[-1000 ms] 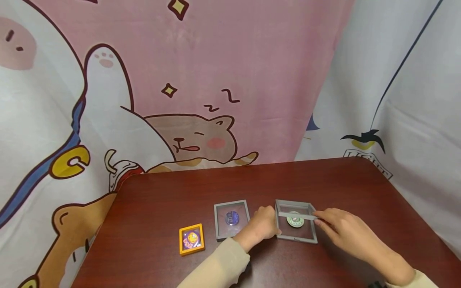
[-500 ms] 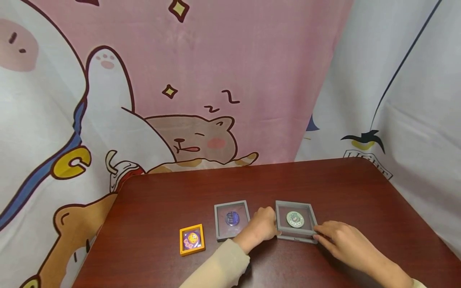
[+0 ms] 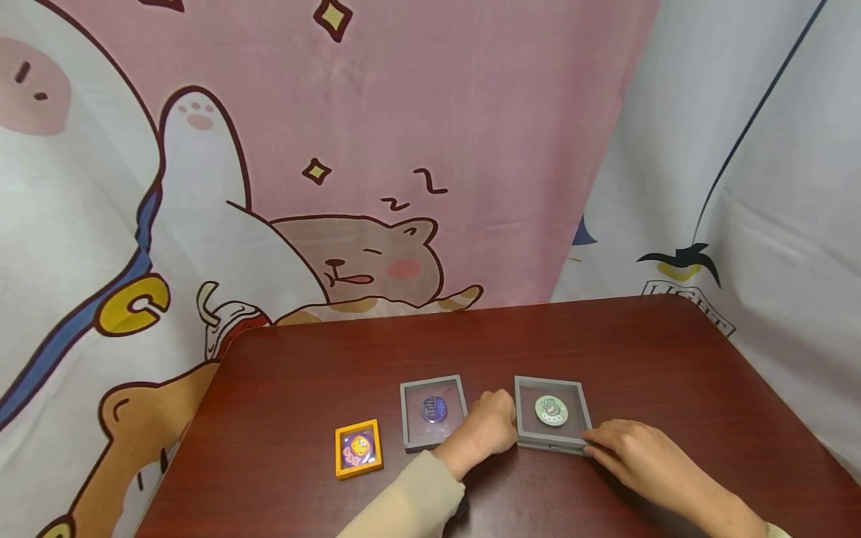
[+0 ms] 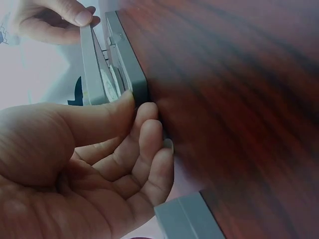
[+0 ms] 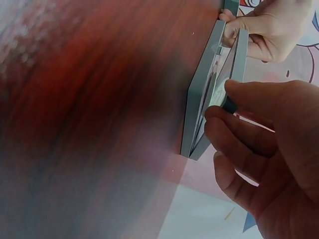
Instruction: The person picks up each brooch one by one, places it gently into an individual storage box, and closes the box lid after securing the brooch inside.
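A grey display case (image 3: 551, 439) with clear panes lies on the table, a pale green round badge (image 3: 551, 410) between its panes. In the right wrist view its lid (image 5: 240, 57) stands slightly raised over the base (image 5: 200, 82), the gap narrowing toward the hinged far side. My right hand (image 3: 642, 456) pinches the lid at the near right corner between thumb and fingers. On the opposite side my left hand (image 3: 487, 424) grips the case's left edge, the thumb (image 4: 107, 119) pressed on the base and the other fingers curled below it in the left wrist view.
Left of the left hand lies a second grey case (image 3: 406, 418) with a blue round badge (image 3: 434, 409). Farther left is a small orange-yellow case (image 3: 359, 470) holding a yellow and purple figure. A printed curtain (image 3: 511, 149) hangs behind the brown table (image 3: 323, 359).
My right hand has swung the lid down toward the near side, from a steep tilt to nearly flat on the base. My left hand has stayed at the left edge.
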A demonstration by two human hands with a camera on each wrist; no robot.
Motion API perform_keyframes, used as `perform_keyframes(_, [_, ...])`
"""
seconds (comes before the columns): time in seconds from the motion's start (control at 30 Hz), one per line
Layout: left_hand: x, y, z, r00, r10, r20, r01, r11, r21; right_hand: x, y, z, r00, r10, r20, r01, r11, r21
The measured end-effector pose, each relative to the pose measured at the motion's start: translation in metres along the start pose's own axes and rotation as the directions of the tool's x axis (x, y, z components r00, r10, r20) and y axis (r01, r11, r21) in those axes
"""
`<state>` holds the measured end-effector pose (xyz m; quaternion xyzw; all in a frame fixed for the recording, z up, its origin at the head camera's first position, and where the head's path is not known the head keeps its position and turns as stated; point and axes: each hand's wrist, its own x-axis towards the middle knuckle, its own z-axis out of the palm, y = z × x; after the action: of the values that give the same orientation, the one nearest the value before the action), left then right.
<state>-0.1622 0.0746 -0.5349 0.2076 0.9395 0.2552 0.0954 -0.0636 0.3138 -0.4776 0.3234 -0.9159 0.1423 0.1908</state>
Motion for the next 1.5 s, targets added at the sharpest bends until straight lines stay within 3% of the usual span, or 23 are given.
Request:
perform_keyframes(0.17, [-0.002, 0.0, -0.004, 1.0, -0.012, -0.001, 0.012, 1.0, 0.018, 0.0, 0.0, 0.001, 1.0, -0.007, 0.0, 0.007, 1.0, -0.005])
perform_keyframes(0.4, [-0.042, 0.037, -0.069, 1.0, -0.01, 0.008, 0.011, 0.999, -0.047, 0.001, 0.0, 0.002, 1.0, 0.017, 0.019, -0.016, 1.0, -0.008])
perform_keyframes(0.47, [-0.047, 0.041, -0.072, 1.0, -0.021, 0.012, 0.022, 0.998, -0.058, 0.001, 0.0, 0.003, 1.0, 0.021, 0.021, -0.021, 1.0, -0.01])
perform_keyframes(0.7, [-0.051, 0.043, -0.067, 0.996, -0.074, 0.056, 0.08, 0.99, -0.12, 0.001, 0.0, 0.004, 0.998, 0.037, 0.041, -0.037, 0.999, -0.009])
perform_keyframes(1.03, [-0.052, 0.043, -0.063, 0.994, -0.086, 0.067, 0.093, 0.99, -0.102, 0.001, -0.001, 0.005, 0.995, 0.066, 0.069, -0.067, 0.998, 0.0])
perform_keyframes(1.27, [-0.052, 0.046, -0.062, 0.996, -0.078, 0.038, 0.081, 0.994, -0.072, 0.001, 0.002, 0.008, 0.995, 0.047, 0.084, -0.055, 0.994, 0.097])
perform_keyframes(1.33, [-0.05, 0.043, -0.059, 0.997, -0.069, 0.034, 0.071, 0.995, -0.074, 0.001, 0.004, 0.009, 0.997, 0.023, 0.067, -0.031, 0.993, 0.117])
perform_keyframes(1.5, [-0.033, 0.022, -0.03, 0.998, -0.06, 0.019, 0.061, 0.995, -0.079, 0.002, 0.006, 0.012, 0.999, -0.022, 0.048, 0.015, 0.988, 0.151])
